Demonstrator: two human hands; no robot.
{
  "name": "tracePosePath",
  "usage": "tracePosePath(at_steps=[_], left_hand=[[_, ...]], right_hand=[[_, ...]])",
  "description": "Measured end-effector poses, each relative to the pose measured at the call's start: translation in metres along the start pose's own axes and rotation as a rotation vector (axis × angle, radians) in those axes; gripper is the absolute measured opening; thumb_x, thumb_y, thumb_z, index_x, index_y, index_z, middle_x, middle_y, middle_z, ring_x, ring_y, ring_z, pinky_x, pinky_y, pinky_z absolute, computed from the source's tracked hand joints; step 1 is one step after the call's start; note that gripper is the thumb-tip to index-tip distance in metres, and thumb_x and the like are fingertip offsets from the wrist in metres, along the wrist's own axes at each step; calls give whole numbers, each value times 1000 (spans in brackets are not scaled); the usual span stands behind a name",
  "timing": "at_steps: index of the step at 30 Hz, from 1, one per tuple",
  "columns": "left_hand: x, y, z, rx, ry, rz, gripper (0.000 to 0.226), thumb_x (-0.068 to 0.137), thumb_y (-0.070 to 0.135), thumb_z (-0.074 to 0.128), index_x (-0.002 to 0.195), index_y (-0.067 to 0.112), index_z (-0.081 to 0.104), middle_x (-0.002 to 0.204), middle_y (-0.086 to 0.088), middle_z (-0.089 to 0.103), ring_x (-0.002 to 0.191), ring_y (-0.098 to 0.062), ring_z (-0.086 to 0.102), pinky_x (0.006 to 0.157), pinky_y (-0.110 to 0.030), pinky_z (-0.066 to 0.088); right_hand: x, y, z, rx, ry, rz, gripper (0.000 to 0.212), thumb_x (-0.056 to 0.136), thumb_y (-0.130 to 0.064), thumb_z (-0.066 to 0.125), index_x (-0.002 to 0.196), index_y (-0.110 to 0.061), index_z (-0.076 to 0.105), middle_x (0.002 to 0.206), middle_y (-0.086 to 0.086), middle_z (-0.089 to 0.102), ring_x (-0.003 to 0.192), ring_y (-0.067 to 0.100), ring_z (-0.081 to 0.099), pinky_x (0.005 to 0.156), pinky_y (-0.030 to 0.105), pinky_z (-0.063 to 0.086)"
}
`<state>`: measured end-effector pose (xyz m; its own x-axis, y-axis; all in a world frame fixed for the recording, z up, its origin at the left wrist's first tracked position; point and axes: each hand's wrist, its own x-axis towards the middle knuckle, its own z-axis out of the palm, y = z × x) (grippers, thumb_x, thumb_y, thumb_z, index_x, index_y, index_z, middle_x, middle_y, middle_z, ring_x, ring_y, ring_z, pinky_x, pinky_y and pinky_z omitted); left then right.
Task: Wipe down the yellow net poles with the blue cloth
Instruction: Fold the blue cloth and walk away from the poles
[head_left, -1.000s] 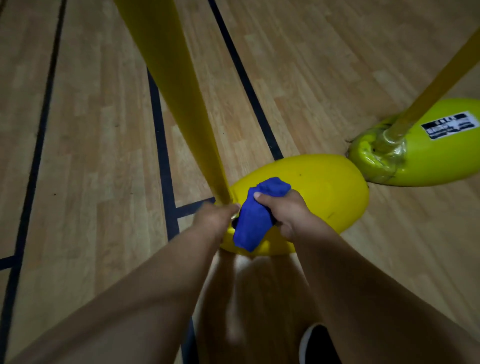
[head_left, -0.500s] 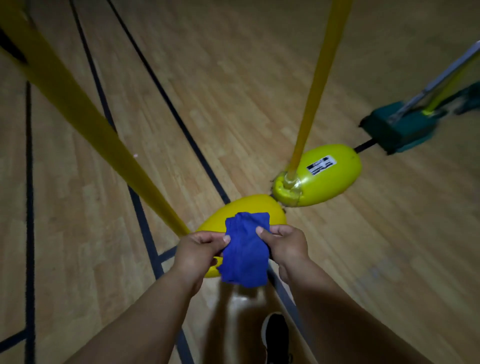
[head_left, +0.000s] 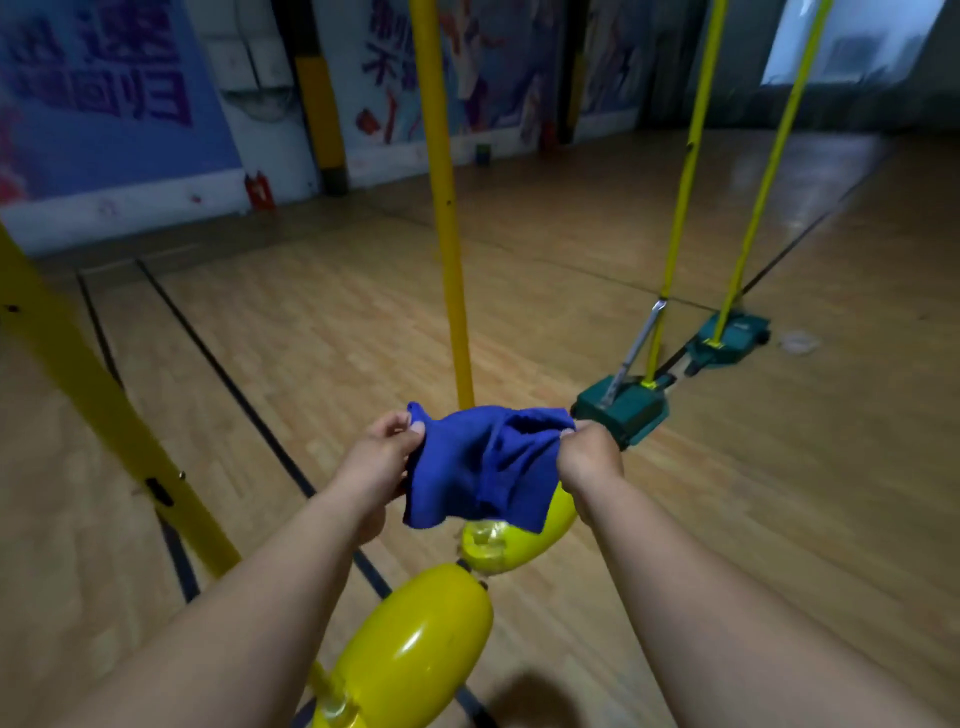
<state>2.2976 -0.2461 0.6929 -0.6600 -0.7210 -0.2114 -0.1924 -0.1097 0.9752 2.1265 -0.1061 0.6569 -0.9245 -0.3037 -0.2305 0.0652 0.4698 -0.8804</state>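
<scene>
I hold the blue cloth (head_left: 480, 465) stretched out in the air in front of me. My left hand (head_left: 382, 454) pinches its left top corner and my right hand (head_left: 589, 457) pinches its right top corner. Just behind the cloth a yellow net pole (head_left: 444, 208) rises upright; its yellow-green base (head_left: 511, 543) shows below the cloth. A second yellow pole (head_left: 98, 405) slants across the left side, down toward the nearer yellow base (head_left: 415, 649). The cloth touches neither pole.
Two thinner yellow poles (head_left: 685, 171) (head_left: 769, 166) stand on green wheeled bases (head_left: 623, 410) (head_left: 727, 343) at the right. Black court lines (head_left: 234, 389) cross the wooden floor. A wall with posters (head_left: 98, 98) and a padded column (head_left: 322, 104) lies far behind.
My view has lifted from the floor to the hall. Both hands have risen away from the yellow base and pulled the cloth wider between them.
</scene>
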Motion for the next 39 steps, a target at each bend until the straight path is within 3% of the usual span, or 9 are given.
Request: tracePosePath(at_steps=[2, 4, 7, 9, 14, 24, 27, 32, 39], left_hand=[[2, 29, 25, 42, 3, 108, 6, 106, 18, 52, 108, 16, 57, 91, -3, 65, 73, -15, 58, 57, -23, 45], [4, 58, 55, 159, -46, 208, 5, 105, 16, 55, 107, 16, 59, 93, -6, 64, 78, -18, 56, 63, -25, 44], [6, 94, 101, 353, -240, 314, 5, 101, 9, 61, 100, 14, 63, 88, -9, 63, 78, -19, 55, 65, -25, 44], [8, 117, 135, 454, -366, 350, 6, 99, 7, 64, 97, 13, 65, 87, -11, 67, 76, -18, 59, 66, -23, 48], [23, 171, 186, 515, -423, 373, 6, 90, 8, 74, 94, 12, 76, 90, -10, 77, 78, -14, 70, 70, -21, 57], [73, 195, 268, 178, -168, 361, 13, 92, 20, 75, 104, 19, 77, 97, -5, 79, 78, -10, 72, 64, -18, 58], [94, 172, 289, -139, -96, 67, 30, 101, 45, 57, 123, 24, 57, 108, -10, 71, 79, -16, 64, 69, -30, 51], [122, 110, 339, 92, -432, -435, 93, 91, 84, 28, 124, 5, 64, 107, -15, 74, 96, -31, 70, 84, -41, 54], [166, 124, 432, -67, -585, -406, 61, 102, 63, 38, 105, 12, 72, 99, -11, 79, 95, -30, 70, 78, -36, 50]], right_hand=[[1, -16, -18, -27, -28, -45, 23, 96, -10, 46, 77, -18, 55, 84, 4, 56, 88, 27, 51, 68, 32, 39], [3, -28, -42, -15, -101, -98, 13, 94, -11, 54, 87, -21, 59, 92, 1, 56, 93, 24, 51, 78, 33, 43], [11, -33, -74, 125, -325, -241, 75, 82, -1, 74, 148, -25, 48, 130, -7, 52, 122, 10, 49, 102, 29, 45], [20, -36, -99, 233, -466, -330, 93, 76, 14, 72, 154, -22, 38, 145, -8, 51, 134, 5, 47, 105, 28, 48], [54, -30, -153, 292, -587, -322, 51, 78, 6, 83, 117, -20, 64, 109, -3, 76, 96, 2, 72, 83, 20, 58], [99, -32, -230, 430, -566, -92, 26, 98, -27, 67, 117, -10, 69, 113, 13, 76, 97, 30, 72, 89, 39, 56], [114, -34, -256, 695, -589, 57, 28, 102, -32, 60, 111, -8, 71, 105, 12, 78, 90, 24, 76, 83, 36, 60], [148, -29, -291, 887, -509, 193, 39, 102, -40, 58, 112, -4, 73, 107, 15, 78, 88, 27, 77, 79, 37, 59], [214, -23, -314, 809, -246, 283, 43, 102, -44, 58, 115, -5, 69, 109, 15, 76, 98, 28, 71, 80, 37, 55]])
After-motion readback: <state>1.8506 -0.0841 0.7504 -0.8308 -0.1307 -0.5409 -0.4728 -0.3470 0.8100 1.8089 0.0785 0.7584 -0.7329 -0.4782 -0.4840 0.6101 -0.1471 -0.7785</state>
